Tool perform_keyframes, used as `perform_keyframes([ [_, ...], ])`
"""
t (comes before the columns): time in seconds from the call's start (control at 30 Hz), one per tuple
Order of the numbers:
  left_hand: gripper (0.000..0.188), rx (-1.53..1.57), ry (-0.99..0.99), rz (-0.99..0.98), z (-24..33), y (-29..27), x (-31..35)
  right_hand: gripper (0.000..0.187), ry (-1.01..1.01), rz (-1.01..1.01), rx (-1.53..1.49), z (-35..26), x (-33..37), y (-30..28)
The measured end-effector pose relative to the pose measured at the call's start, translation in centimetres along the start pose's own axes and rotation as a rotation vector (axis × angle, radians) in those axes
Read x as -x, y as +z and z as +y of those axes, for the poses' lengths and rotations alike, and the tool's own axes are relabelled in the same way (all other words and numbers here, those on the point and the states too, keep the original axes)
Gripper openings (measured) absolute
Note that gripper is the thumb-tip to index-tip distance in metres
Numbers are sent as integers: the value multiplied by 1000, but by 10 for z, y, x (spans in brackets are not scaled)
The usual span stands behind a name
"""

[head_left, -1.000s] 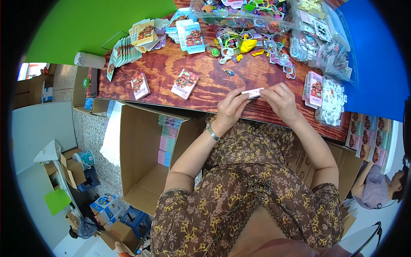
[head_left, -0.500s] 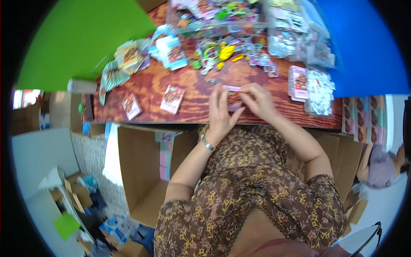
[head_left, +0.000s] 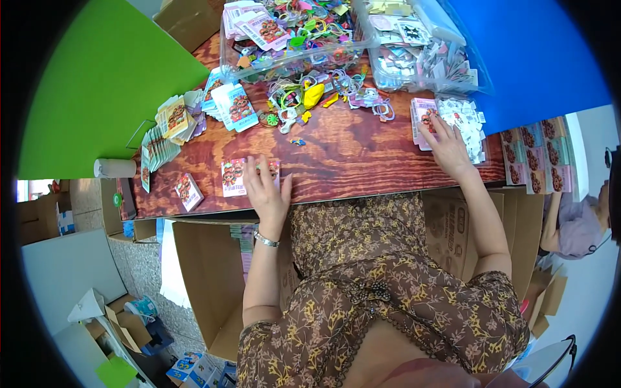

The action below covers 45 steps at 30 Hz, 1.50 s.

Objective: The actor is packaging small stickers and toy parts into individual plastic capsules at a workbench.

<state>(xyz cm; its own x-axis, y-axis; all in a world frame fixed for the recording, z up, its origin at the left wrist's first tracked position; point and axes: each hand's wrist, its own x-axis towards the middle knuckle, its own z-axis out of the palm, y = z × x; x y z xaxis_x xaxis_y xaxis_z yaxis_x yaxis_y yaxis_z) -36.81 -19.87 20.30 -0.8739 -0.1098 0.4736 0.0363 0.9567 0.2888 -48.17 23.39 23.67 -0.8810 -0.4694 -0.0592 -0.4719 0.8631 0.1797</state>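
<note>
My left hand (head_left: 267,196) lies with its fingers stretched out over a small pink printed packet (head_left: 274,169), partly covering it. Right beside that packet is a similar pink packet (head_left: 233,177), and a third small packet (head_left: 189,193) sits tilted farther left. Over at the right, my right hand (head_left: 447,147) rests its spread fingers on a stack of pink printed cards (head_left: 422,111). A pile of small white pieces (head_left: 467,123) lies just beyond those fingers. Neither hand is wrapped round anything.
Behind stand a clear bin (head_left: 291,64) of colourful trinkets and another clear bin (head_left: 420,83) of small packets. Loose hair ties and a yellow trinket (head_left: 314,96) lie before them. Fanned card stacks (head_left: 236,108) line the left. An open cardboard box (head_left: 200,278) stands below the table edge.
My hands have parted from the packet they held together at the table's front. The left has moved left onto a pink packet, the right across to the pink card stack. The view has shifted.
</note>
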Motion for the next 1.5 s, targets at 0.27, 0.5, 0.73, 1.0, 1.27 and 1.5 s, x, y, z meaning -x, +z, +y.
perform_keyframes([
  [0.27, 92, 513, 204, -102, 94, 27, -8, 50, -98, 565, -111, -47, -13, -46],
  [0.5, 91, 560, 120, -33, 112, 42, -16, 34, -192, 219, -1049, -122, -35, -73],
  [0.73, 80, 629, 112, -138, 89, 45, -3, 26, -38, 445, -567, 16, -138, -93],
  [1.0, 80, 641, 109, -168, 96, 49, 0, 18, -184, -182, 74, 70, -195, -77],
  [1.27, 84, 639, 73, -152, 97, 51, -4, 15, -123, 241, -16, 85, -174, -90],
  [1.5, 88, 685, 130, -123, 98, 56, -8, 16, -147, 123, -173, 81, -177, -76],
])
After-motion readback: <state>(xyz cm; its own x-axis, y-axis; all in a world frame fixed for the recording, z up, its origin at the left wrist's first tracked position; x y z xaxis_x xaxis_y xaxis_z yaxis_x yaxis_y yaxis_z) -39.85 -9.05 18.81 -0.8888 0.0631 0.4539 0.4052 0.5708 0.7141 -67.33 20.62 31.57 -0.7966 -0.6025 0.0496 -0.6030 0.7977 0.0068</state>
